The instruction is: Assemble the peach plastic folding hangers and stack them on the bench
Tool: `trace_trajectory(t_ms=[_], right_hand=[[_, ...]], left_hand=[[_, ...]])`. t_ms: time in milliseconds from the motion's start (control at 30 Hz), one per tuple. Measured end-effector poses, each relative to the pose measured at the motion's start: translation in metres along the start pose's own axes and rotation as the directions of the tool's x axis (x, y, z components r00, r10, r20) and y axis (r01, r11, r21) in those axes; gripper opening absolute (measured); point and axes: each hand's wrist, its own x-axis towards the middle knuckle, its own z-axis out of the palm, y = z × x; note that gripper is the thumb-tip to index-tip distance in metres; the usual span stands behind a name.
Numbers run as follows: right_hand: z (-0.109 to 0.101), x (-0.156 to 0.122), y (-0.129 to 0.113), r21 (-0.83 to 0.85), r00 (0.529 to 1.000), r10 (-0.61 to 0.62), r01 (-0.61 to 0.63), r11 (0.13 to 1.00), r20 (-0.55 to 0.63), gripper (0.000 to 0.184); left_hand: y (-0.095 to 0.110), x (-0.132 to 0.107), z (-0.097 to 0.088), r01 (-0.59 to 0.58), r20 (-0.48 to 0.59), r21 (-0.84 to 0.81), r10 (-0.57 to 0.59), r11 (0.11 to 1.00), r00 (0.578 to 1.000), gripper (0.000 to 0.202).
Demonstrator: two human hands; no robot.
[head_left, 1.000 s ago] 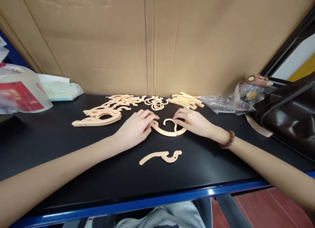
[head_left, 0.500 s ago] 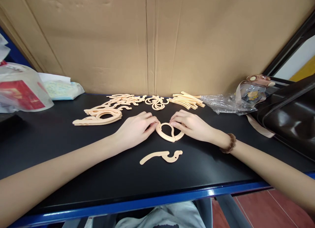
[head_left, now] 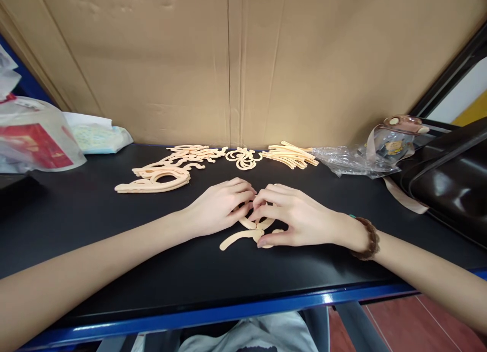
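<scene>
A beige ring-shaped folding hanger (head_left: 246,222) lies on the black tabletop, partly covered by my hands. My left hand (head_left: 226,205) is closed, its thumb and fingers pinching the ring's left side. My right hand (head_left: 294,212) is over the ring's right side, with its index fingertip near the ring's middle. The right thumb is spread away from the fingers and rests over a loose hooked hanger piece (head_left: 236,237). That piece lies just in front of the ring, its curved arm pointing left; its hook end is mostly hidden under the thumb.
Folded beige hangers (head_left: 155,187) lie stacked at left. Behind are loose hooked pieces (head_left: 196,154), small hooks (head_left: 245,159) and flat strips (head_left: 291,155). Clear plastic wrap (head_left: 338,162) and a black bag (head_left: 452,179) lie at right. Cardboard (head_left: 190,63) stands behind the table.
Both hands have brought the ring-shaped hanger nearer to me, up against the hooked piece. My right thumb has spread down over that piece's hook end.
</scene>
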Motion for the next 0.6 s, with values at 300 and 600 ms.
trace_trajectory(t_ms=[300,600], right_hand=[[-0.025,-0.008,0.018,0.015,0.967,0.115,-0.121,0.992,0.227,0.011],[-0.022,-0.017,0.050,-0.097,0.928,0.356,-0.346,0.933,0.112,0.021]], left_hand=[[-0.003,0.002,-0.002,0.346,-0.129,0.164,-0.327,0.924,0.936,0.035],[-0.007,-0.001,0.002,0.341,-0.012,-0.145,-0.347,0.929,0.938,0.032]])
